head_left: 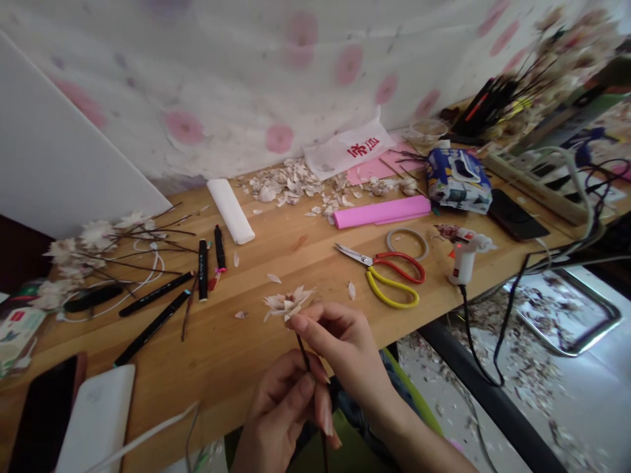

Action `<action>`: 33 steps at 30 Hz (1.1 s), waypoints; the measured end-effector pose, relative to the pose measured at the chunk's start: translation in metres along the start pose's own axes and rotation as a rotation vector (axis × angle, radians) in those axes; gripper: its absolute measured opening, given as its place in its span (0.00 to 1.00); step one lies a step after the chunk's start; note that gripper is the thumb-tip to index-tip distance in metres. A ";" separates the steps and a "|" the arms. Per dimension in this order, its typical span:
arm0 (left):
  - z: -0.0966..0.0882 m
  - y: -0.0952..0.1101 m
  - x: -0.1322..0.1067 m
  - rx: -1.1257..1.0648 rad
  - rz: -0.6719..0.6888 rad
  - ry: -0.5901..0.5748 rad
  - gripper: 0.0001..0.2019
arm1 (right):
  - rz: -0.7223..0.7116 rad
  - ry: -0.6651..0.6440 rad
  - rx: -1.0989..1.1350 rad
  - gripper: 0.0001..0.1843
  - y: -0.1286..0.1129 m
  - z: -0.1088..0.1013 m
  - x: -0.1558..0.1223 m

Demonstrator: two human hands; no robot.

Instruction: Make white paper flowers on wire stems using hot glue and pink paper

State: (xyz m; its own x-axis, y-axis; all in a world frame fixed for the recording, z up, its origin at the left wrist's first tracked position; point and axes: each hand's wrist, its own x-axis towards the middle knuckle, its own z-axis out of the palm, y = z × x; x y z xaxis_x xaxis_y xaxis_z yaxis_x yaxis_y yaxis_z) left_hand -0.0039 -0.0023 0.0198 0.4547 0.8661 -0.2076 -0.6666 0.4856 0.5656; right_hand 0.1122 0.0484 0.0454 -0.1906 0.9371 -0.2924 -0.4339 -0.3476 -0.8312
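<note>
A pale artificial flower [287, 303] on a thin dark stem [302, 348] is held over the front edge of the wooden table. My left hand [290, 401] is closed round the stem, below the bloom. Just under the flower head, my right hand [340, 335] pinches a petal or the flower's base; its fingertips hide exactly which. A few loose petals [273, 278] lie on the wood close by. Right of the hands rest scissors [389, 269] with one red and one yellow handle, their blades slightly apart.
A heap of petals [290, 180] lies at the back beside a roll of pink paper [382, 211]. A white glue gun [464, 256] stands at the right edge, its cord hanging down. Black markers [152, 325], finished flowers [98, 236] and a white power bank [96, 420] are on the left.
</note>
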 end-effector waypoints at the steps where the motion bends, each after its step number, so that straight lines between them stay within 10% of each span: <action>1: 0.000 0.000 0.001 -0.003 -0.004 -0.009 0.08 | 0.006 0.003 0.000 0.22 0.000 0.000 0.000; 17: 0.008 0.000 -0.002 0.298 -0.027 0.282 0.18 | 0.057 -0.043 0.001 0.22 0.003 -0.007 -0.003; 33: -0.010 0.009 -0.001 0.851 0.193 0.288 0.18 | 0.026 -0.143 0.045 0.17 0.006 -0.014 -0.008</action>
State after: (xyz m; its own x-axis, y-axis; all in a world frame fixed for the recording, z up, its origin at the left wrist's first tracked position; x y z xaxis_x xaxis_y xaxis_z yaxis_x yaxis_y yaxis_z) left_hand -0.0166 0.0027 0.0169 0.1401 0.9746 -0.1746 -0.0038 0.1769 0.9842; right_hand 0.1237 0.0391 0.0367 -0.3243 0.9149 -0.2406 -0.4653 -0.3757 -0.8014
